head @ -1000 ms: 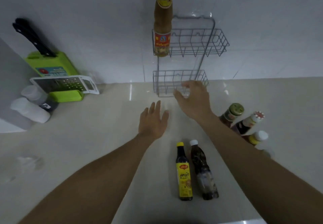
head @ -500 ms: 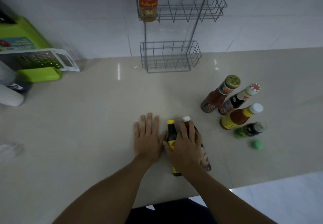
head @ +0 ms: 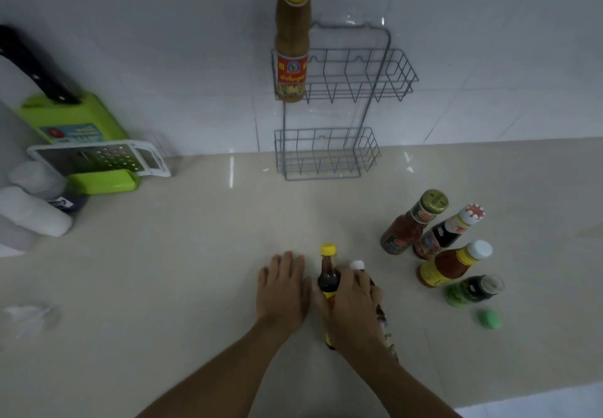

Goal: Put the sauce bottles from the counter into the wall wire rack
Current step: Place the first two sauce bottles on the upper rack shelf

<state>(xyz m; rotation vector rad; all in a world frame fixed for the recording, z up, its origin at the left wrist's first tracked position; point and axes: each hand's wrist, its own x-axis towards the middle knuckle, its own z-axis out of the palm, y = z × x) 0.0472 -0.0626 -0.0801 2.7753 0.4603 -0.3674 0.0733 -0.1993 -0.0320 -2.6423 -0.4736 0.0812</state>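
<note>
Spreading across most of the frame, the pale glossy counter (head: 163,287) meets a white tiled wall (head: 146,42) in dim light. On that wall at upper centre hangs the wire rack (head: 396,73); its upper basket holds one tall amber bottle (head: 291,55) at the left end, its lower basket nothing. So the task looks barely begun: six bottles wait on the counter. Four stand clustered at right centre, a green-capped red one (head: 411,223) farthest back. At lower centre the right hand (head: 350,303) curls around a yellow-capped dark bottle (head: 328,274) and covers a white-capped bottle (head: 357,265) just beside it; whether it grips both, I cannot tell. The left hand (head: 282,287) rests flat, fingers spread, holding nothing. At the left edge sit a green board (head: 81,123) and grater (head: 98,158).
</note>
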